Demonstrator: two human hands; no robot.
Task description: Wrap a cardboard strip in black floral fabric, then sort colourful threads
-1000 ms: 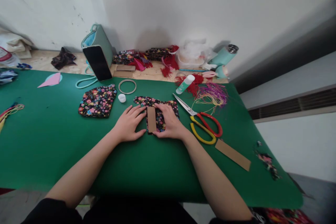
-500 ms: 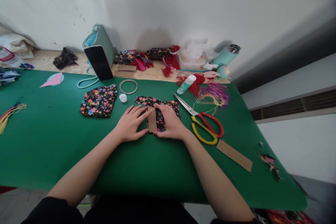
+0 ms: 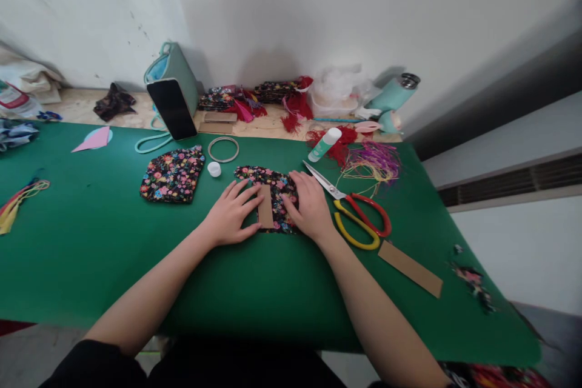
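A piece of black floral fabric (image 3: pixel 282 206) lies on the green table in front of me, with a narrow brown cardboard strip (image 3: pixel 265 209) flat on it. Along the strip's left edge rests my left hand (image 3: pixel 231 215), fingers outstretched, its fingertips and thumb touching the cardboard and cloth. My right hand (image 3: pixel 311 203) lies spread over the right part of the fabric, its thumb reaching toward the strip. Neither hand grips anything. Part of the cloth is hidden under the hands.
Scissors (image 3: pixel 357 212) with red and yellow handles lie right of my right hand, near another cardboard strip (image 3: pixel 410 268). Behind stand a glue stick (image 3: pixel 324 145), a white cap (image 3: pixel 214 169), a metal ring (image 3: pixel 223 150) and a phone (image 3: pixel 173 110). More floral cloth (image 3: pixel 173 176) lies left.
My right hand has slid right, away from the cardboard strip, and now lies over the fabric's right side, uncovering more cloth between. My left hand stays at the strip's left edge.
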